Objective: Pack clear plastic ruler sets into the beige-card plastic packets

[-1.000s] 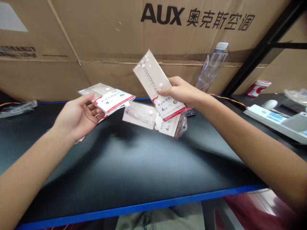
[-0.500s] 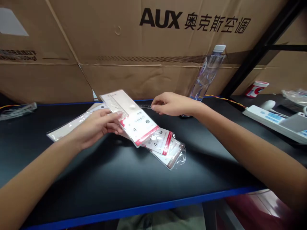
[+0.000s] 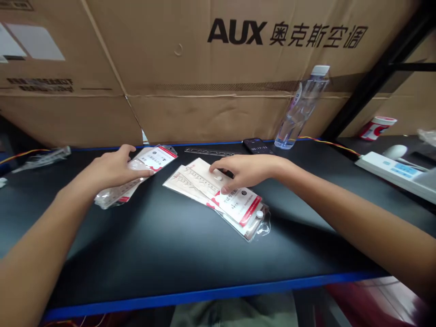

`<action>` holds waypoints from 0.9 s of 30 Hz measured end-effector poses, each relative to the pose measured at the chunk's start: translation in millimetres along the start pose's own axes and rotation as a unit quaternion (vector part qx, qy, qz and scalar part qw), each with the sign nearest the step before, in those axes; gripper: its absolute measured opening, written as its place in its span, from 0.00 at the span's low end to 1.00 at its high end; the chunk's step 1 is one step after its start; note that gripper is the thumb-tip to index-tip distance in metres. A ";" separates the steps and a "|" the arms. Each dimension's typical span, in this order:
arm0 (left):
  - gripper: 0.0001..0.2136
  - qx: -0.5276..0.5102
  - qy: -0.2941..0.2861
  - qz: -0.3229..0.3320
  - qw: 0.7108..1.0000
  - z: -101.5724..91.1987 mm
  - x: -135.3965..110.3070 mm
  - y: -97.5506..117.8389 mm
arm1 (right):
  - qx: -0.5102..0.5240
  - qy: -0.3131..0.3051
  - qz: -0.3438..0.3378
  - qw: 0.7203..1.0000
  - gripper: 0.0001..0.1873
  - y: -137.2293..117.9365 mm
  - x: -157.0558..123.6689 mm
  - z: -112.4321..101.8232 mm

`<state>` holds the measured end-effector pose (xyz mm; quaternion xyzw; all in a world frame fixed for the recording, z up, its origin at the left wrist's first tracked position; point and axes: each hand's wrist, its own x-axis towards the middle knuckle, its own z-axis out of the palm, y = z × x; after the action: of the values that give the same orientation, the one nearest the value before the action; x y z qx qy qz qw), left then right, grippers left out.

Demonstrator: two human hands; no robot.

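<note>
My left hand (image 3: 112, 169) is over a small stack of clear plastic packets (image 3: 160, 156) at the left, thumb and index finger spread wide; its other fingers are partly hidden. These packets hold cards with red bands. In the middle, several similar packets (image 3: 190, 186) lie overlapping at a slant, with pale rulers visible inside. My right hand (image 3: 245, 170) rests its fingertips on the top packet, thumb and index apart, not closed round it. Behind lies a clear stencil-like ruler (image 3: 207, 152), flat on the desk.
A phone (image 3: 257, 146) showing a timer lies by a water bottle (image 3: 301, 109). A power strip (image 3: 391, 168) and a red-and-white tub (image 3: 377, 128) are at the right. Behind the black desk (image 3: 190, 263) rises a large cardboard box (image 3: 204, 113). A crumpled plastic wrapper (image 3: 44, 160) lies far left.
My left hand has carried a packet leftward, laid it on the left stack and let go. My right hand has moved from the clear ruler onto the middle packets.
</note>
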<state>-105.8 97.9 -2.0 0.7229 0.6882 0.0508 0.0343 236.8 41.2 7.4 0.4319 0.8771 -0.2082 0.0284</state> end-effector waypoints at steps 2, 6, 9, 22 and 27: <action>0.48 0.012 -0.004 -0.019 1.000 -1.1 3.0 -6.6 | 0.003 -0.002 -0.004 1.000 0.32 -0.6 -1.4 -2.4; 0.29 -0.148 0.058 -0.033 0.987 -11.2 -4.1 -1.7 | 0.015 0.008 -0.004 1.000 0.36 -0.8 -2.5 -2.3; 0.26 -0.439 0.040 -0.044 0.896 -17.6 -15.0 13.9 | 0.059 0.051 -0.011 0.997 0.36 0.5 0.1 0.6; 0.27 -0.086 0.022 -0.004 0.996 -6.0 -2.0 -2.5 | 0.090 0.113 -0.108 0.984 0.22 -9.8 15.6 24.2; 0.51 0.048 -0.047 -0.090 0.994 -3.2 20.2 -33.9 | 0.063 0.092 -0.150 0.982 0.21 -6.2 15.0 22.6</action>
<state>-138.8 119.7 -2.3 0.6606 0.7495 -0.0196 0.0367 219.8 40.2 -14.5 0.3137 0.9160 -0.2237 -0.1114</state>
